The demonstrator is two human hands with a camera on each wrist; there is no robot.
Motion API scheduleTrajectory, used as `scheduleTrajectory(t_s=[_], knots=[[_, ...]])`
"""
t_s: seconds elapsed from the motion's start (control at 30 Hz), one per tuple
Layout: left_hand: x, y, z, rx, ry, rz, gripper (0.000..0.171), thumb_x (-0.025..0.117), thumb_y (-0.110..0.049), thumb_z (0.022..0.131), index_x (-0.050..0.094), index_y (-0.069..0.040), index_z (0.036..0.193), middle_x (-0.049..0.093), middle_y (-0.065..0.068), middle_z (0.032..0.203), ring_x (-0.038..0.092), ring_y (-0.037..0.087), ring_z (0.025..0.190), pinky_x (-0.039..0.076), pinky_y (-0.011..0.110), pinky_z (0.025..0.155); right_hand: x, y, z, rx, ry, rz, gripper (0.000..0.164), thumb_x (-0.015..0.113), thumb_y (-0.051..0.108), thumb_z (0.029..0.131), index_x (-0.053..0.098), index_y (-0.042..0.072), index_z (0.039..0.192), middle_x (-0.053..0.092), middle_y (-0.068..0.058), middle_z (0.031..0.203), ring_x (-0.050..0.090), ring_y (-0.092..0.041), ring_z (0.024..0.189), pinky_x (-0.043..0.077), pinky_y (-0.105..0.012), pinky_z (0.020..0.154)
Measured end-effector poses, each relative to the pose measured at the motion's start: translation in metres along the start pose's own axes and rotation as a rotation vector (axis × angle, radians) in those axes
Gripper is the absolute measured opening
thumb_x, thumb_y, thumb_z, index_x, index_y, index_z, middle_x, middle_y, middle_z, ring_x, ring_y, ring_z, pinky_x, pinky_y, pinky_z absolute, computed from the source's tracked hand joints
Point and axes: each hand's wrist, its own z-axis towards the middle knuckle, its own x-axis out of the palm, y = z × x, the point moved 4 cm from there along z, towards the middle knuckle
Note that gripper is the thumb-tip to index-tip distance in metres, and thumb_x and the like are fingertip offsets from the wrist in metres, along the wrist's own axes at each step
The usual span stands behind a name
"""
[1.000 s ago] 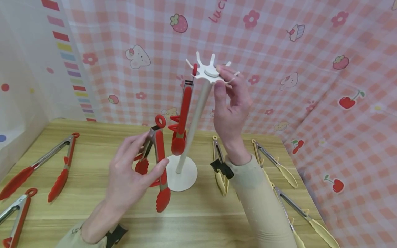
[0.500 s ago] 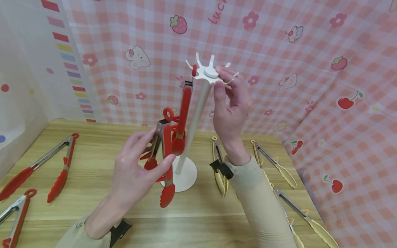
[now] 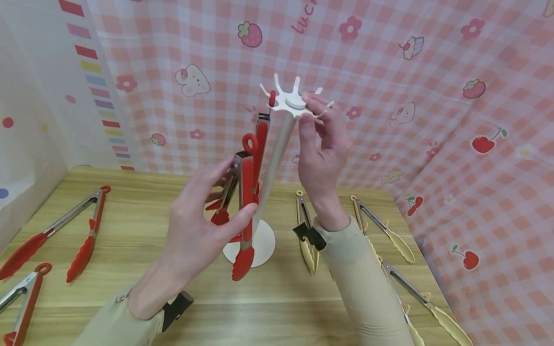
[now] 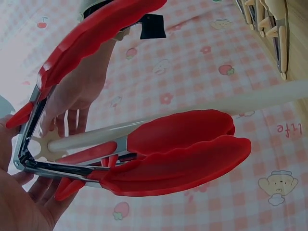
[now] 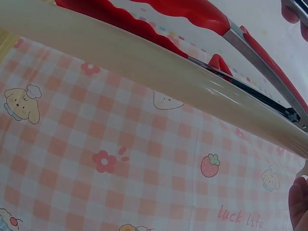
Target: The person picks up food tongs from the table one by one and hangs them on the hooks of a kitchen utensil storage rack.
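Observation:
My left hand (image 3: 195,230) grips a pair of red-and-steel tongs (image 3: 246,187) near their hinge, ring end up and arms spread apart. A white stand (image 3: 279,149) with a slim pole carries a crown of thin hooks at its top. My right hand (image 3: 322,149) pinches the edge of that hook crown (image 3: 281,102). From one left-side hook, a second pair of red tongs (image 3: 261,134) hangs by its ring. The held tongs partly cover it in the head view. In the left wrist view, the held tongs (image 4: 86,43) form a wide V beside the hanging pair (image 4: 183,130).
Red tongs (image 3: 97,216) lie spread at the table's left, with another red pair (image 3: 30,298) nearer the front. Several cream-tipped tongs (image 3: 389,230) lie on the right, some behind the right forearm. A pink checked cloth (image 3: 368,62) hangs behind the wooden table (image 3: 130,192).
My left hand has carried the red tongs up and to the right, closer to the stand and overlapping the hanging pair in the head view. My right hand has stayed on the hook crown.

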Motion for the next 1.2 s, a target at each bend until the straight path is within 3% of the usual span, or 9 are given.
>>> scheduleTrajectory(t_s=[0.27,0.7,1.2], knots=[[0.004,-0.001,0.009,0.007,0.005,0.014,0.076,0.088,-0.011,0.081,0.057,-0.016,0.150,0.071,0.010,0.124,0.068,0.021,0.105,0.065,0.040,0.076,0.000,0.000,0.000,-0.008,-0.003,-0.002,0.060,0.062,0.046,0.104,0.066,-0.013,0.116,0.070,-0.031,0.117,0.071,-0.016,0.111,0.062,-0.028,0.089],[0.008,-0.010,0.022,-0.021,0.028,-0.027,0.075,0.086,-0.012,0.086,0.054,-0.016,0.153,0.070,0.011,0.124,0.068,0.020,0.104,0.066,0.041,0.082,-0.001,0.001,0.000,-0.007,-0.003,0.001,0.064,0.062,0.050,0.103,0.066,-0.013,0.117,0.070,-0.032,0.118,0.071,-0.016,0.111,0.062,-0.027,0.088],[0.013,-0.013,0.028,-0.031,0.040,-0.048,0.072,0.084,-0.014,0.088,0.054,-0.014,0.153,0.070,0.010,0.125,0.071,0.022,0.103,0.066,0.038,0.080,-0.001,0.001,0.000,-0.002,0.009,-0.010,0.066,0.062,0.052,0.103,0.066,-0.012,0.118,0.070,-0.031,0.119,0.071,-0.014,0.111,0.062,-0.027,0.087]])
